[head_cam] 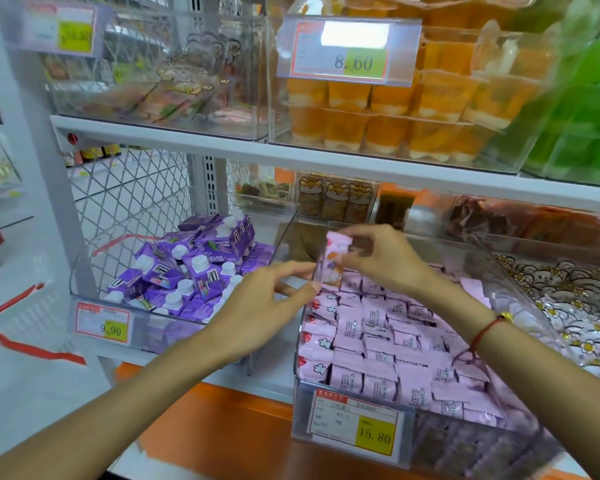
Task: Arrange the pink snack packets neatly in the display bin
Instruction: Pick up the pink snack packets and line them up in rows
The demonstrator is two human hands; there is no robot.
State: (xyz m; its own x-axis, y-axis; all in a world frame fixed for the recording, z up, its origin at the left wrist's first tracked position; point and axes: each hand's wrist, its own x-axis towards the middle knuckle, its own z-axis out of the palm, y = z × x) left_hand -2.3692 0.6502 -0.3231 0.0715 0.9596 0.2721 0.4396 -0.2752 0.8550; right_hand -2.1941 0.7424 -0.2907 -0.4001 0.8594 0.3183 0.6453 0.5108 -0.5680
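Right hand [385, 261] pinched one pink packet [333, 259] upright between thumb and fingertips, just above the rows in the bin [354, 393]. Left hand [257, 306] hovered below it, fingers loose, holding nothing. The packet looked light, crinkly, slippery; best gripped by its edges.

Readable on the yellow patch of the price tag [357, 426] clipped to the front of the display bin [430, 455] of pink snack packets [378, 336]: "15.80". Marked "9.90" on the price label [103, 326] fronting the bin of purple cartons [187, 268], and "8.60" on the upper tag [349, 50] hung before the orange cups [388, 112]. Too blurred to read with any certainty: the figures on the top-left tag [61, 29], the small print on every tag, and the lettering on the cartons and packets.
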